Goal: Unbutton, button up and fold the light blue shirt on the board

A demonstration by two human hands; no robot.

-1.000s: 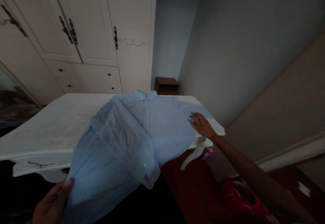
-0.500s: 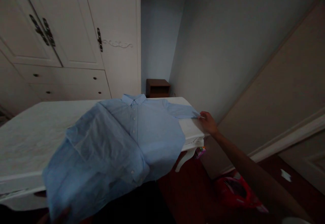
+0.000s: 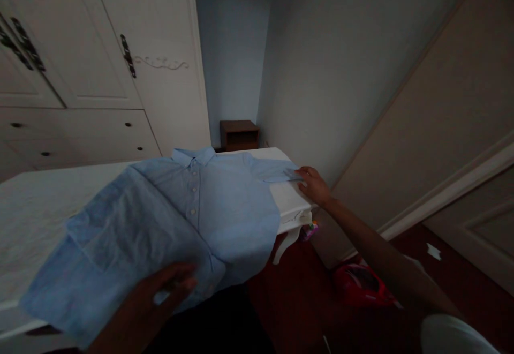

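Observation:
A light blue button-up shirt (image 3: 236, 209) lies front up on the white table (image 3: 48, 193), its collar at the far edge and its hem hanging over the near edge. One sleeve stretches right along the tabletop; the other is folded across the front. At the right sleeve's cuff is my right hand (image 3: 315, 185), fingers and thumb apart, the fingertips touching the cloth. Slightly blurred, my left hand (image 3: 156, 295) hovers over the lower front near the folded sleeve's end. Its thumb and fingers are curved with a gap between them, and nothing shows in its grip.
Behind the table stand a white wardrobe (image 3: 168, 107) and a small brown cabinet (image 3: 240, 134). A grey wall (image 3: 333, 65) rises on the right. On the dark red floor lie a red bag (image 3: 353, 287) and a scrap of white paper (image 3: 433, 251).
My left hand has come up from the lower left edge to over the shirt front. My right hand's fingers have spread from their pinch on the cuff. The view has shifted right.

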